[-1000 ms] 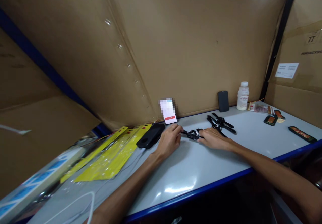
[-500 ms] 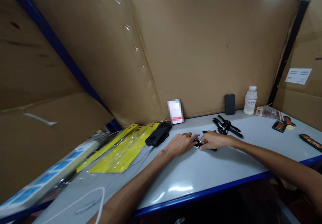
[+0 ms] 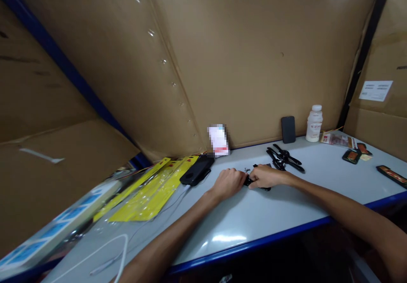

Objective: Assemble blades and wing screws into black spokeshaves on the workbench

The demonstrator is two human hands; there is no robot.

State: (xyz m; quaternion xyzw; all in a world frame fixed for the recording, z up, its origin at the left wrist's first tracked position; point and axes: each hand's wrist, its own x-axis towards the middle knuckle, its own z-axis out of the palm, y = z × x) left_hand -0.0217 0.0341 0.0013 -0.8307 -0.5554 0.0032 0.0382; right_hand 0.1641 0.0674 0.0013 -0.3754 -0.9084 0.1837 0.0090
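Note:
Both hands work close together low over the grey-white table (image 3: 219, 215). My left hand (image 3: 229, 183) has its fingers curled against the left end of a small black object (image 3: 247, 181). From the right, my right hand (image 3: 264, 176) pinches the same object, with black pieces showing past its fingers on both sides. Most of the object is hidden, so its kind cannot be made out. Just behind the fingertips lies a small silver metal piece (image 3: 247, 170). Black spring clamps (image 3: 286, 158) lie to the right, beyond my right hand.
Left of my hands are a black power bank (image 3: 197, 170) with a cable, yellow plastic packets (image 3: 152, 194) and a white-blue box (image 3: 63, 223). A lit phone (image 3: 219, 141), a dark phone-like slab (image 3: 288, 129) and a white-capped bottle (image 3: 314, 124) stand by the cardboard wall (image 3: 248, 62).
My left hand's fingers, stretched over the object before, have curled in. The silver piece now shows clear of the fingers. The whole view has shifted slightly.

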